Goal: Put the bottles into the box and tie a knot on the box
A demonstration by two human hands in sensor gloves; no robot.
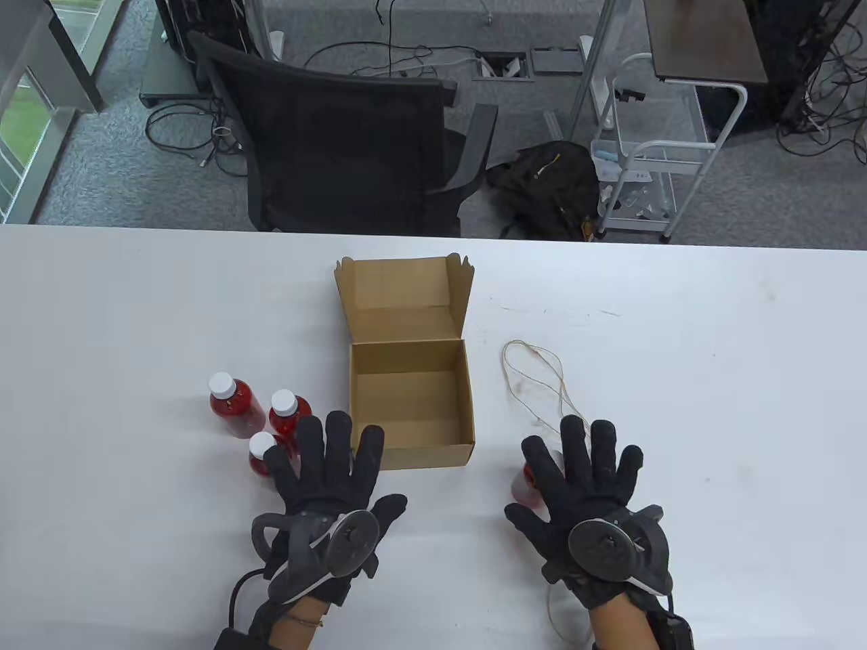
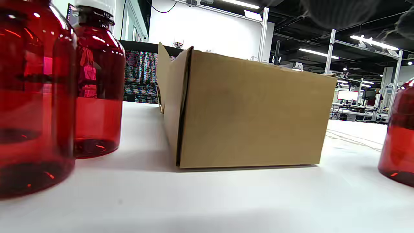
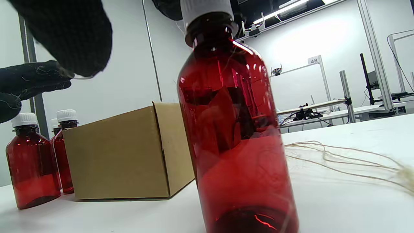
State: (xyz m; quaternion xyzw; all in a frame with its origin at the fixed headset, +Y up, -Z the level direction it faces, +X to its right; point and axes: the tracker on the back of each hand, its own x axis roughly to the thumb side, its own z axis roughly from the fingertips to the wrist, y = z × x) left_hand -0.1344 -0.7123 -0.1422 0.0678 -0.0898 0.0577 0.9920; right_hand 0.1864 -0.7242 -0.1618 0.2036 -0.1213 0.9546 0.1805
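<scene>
Bottles point(image 1: 261, 420) and string point(image 1: 538, 379) flanking open box point(image 1: 412, 406)

**Hand-worn equipment: appearance**

Left hand point(image 1: 332, 474): covered by a black knitted full-finger glove. A dark grey tracker point(image 1: 349, 535) is strapped to the back of the hand; it has a round disc face with a central fastener and a curved ring-shaped bar on its outer side. A black cable point(image 1: 237, 596) loops from the tracker toward a black unit at the wrist.

Right hand point(image 1: 586, 481): covered by an identical black knitted glove, its fabric slightly fuzzy with loose fibres in the right wrist view. The tracker point(image 1: 606, 545) has the same grey disc and ring bar. A black module sits at the wrist.
</scene>
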